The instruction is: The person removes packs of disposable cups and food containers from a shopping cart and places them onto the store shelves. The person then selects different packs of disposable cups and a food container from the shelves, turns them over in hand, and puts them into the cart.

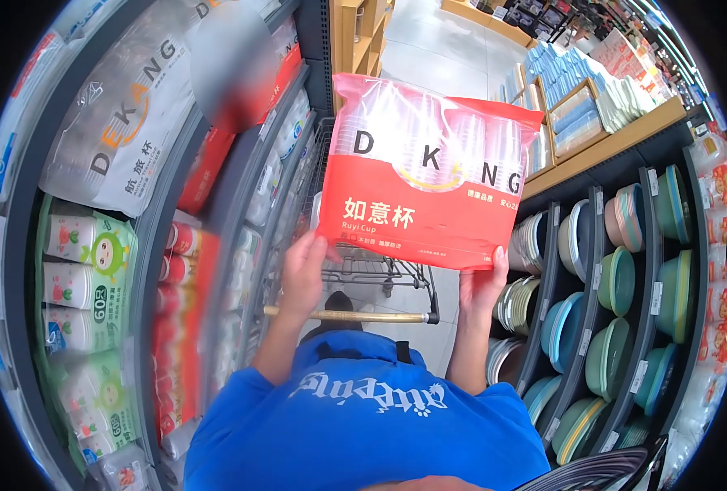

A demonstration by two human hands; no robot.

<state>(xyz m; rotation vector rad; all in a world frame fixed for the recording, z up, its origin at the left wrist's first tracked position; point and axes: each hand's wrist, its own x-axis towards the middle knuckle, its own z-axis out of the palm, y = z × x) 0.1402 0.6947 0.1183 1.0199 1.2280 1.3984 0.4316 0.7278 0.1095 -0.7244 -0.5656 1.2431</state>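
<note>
A large red and clear pack of plastic cups (429, 176), printed "DEKANG" and "Ruyi Cup", is held up in front of my chest. My left hand (305, 270) grips its lower left corner. At the lower right corner, my right hand (484, 282) pinches the wrapper, thumb on the front. Stacks of clear cups show through the upper part of the pack. Both hands have some fingers hidden behind it. Below and behind the pack stands a shopping cart (388, 266), its handle bar (355, 314) close to my body.
Shelves on the left carry a white cup pack (122, 106), green packs (94, 286) and red packs (179, 311). Stacked plastic basins (609, 356) fill the right shelves. Beyond the cart, tiled floor (453, 49) runs past a wooden display (605, 147) of folded goods.
</note>
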